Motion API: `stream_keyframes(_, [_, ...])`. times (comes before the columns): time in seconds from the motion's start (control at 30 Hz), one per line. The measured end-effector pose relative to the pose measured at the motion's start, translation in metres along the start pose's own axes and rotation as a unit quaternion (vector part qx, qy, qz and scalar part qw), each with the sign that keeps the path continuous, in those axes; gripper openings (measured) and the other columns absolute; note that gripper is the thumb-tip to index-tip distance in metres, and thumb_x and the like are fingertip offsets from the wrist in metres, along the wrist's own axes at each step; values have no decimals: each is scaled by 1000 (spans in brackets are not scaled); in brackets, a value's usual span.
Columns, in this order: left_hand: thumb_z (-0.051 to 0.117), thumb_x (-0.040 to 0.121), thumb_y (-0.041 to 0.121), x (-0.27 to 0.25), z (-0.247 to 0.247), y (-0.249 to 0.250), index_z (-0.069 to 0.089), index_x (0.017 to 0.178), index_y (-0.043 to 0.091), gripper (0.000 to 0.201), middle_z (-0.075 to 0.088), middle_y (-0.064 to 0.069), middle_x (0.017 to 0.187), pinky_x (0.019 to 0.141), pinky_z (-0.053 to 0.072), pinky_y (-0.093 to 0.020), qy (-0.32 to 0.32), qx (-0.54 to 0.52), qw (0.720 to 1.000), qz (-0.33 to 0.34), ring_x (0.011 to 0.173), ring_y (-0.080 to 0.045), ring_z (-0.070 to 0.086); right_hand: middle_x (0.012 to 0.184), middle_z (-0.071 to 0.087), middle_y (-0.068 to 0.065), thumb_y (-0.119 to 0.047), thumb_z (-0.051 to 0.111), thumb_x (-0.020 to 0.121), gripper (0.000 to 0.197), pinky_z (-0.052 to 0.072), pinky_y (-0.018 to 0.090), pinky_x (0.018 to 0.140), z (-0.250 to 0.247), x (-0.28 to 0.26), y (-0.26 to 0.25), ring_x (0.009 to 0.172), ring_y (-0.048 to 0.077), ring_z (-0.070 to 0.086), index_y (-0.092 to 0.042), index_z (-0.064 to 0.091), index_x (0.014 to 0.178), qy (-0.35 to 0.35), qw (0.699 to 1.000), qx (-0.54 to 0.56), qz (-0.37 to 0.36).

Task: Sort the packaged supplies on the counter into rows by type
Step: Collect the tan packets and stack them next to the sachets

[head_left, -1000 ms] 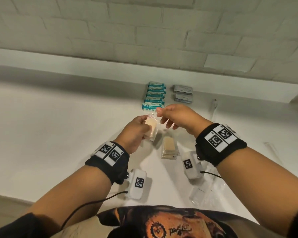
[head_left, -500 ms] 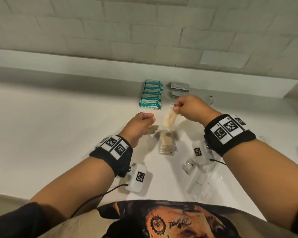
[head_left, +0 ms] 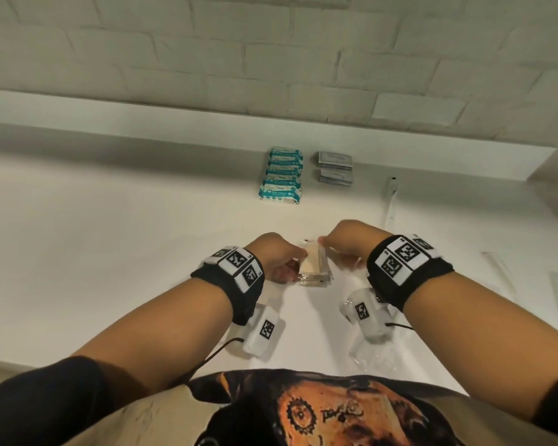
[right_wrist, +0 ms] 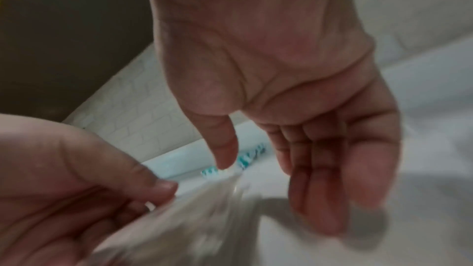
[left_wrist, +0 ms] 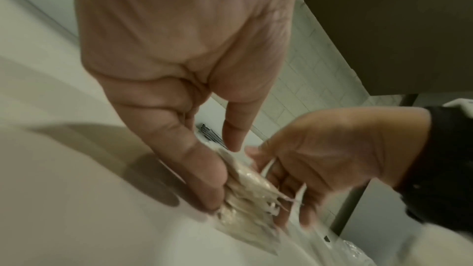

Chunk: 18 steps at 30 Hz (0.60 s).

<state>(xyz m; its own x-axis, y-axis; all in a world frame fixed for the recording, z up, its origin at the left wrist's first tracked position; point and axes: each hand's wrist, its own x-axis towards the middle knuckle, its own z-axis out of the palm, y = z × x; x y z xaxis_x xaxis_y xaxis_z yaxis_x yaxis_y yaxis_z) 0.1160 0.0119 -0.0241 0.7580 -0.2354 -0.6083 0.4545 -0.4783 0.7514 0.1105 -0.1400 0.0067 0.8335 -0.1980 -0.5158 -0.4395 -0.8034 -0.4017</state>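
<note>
Fingers (left_wrist: 204, 179) of both hands pinch the tan clear-wrapped packets (head_left: 313, 272) on the tabletop (head_left: 110, 236); square edges evenly before releasing.

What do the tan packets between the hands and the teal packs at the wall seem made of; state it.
tan packets: probably clear glossy plastic film over tan pads; it glints and crinkles in the left wrist view. teal packs: likely printed soft plastic wrap with a slight sheen, contents hidden.

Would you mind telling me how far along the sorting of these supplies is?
Done: the teal packets and grey sachets sit in rows by the wall. In hand: the left hand and right hand hold the beige packets. Left: clear wrappers near the counter's front edge.
</note>
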Motion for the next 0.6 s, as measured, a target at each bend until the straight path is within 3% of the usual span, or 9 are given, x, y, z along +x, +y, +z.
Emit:
stream_keyframes(0.1, [65,88,16,3,3,3,59,76,4,17,66,-10,60,58,55,-27,6,10,1000,-9,46,-18,64,62,50,6,-27,63,88,19,36,27,56,11,-8,5,48,19,46,-10,57,82,-66,987,130,65])
stream_keyframes(0.17, [64,87,14,7,4,3,60,76,4,15,68,-10,59,70,57,-33,12,12,1000,-10,50,-20,66,66,53,5,-23,68,83,14,37,28,58,17,-7,4,53,18,48,-12,59,80,-61,984,151,64])
stream_keyframes(0.3, [64,87,11,11,3,1,62,79,3,12,67,-12,73,82,59,-38,7,-16,1000,1,65,-23,67,66,51,4,-15,72,77,16,35,26,57,24,-5,2,55,16,44,-15,57,71,-48,976,200,71])
stream_keyframes(0.4, [65,86,8,10,-1,-3,65,94,0,11,68,-13,80,80,59,-36,-17,-43,999,3,66,-21,67,70,62,6,-12,68,81,8,43,29,67,24,-13,-6,59,20,61,-11,60,83,-48,979,191,53])
stream_keyframes(0.47, [67,85,7,11,-4,-3,56,112,3,30,65,-14,94,77,58,-32,-4,-53,998,41,76,-21,65,81,67,9,-10,64,83,16,51,33,72,19,-19,-15,68,22,68,-8,60,99,-36,989,142,13])
stream_keyframes(0.53, [75,78,9,17,-8,-3,40,132,12,65,61,-10,115,87,53,-33,59,-3,993,105,97,-23,63,97,65,9,-12,65,81,28,56,35,76,12,-17,-20,81,24,65,-10,58,107,46,996,32,-63])
stream_keyframes(0.6, [80,70,7,20,-13,-1,27,144,16,91,53,-7,129,100,47,-40,79,33,985,150,111,-25,59,109,61,8,-19,67,79,37,52,36,80,7,-13,-22,94,25,60,-15,58,115,124,982,-56,-133])
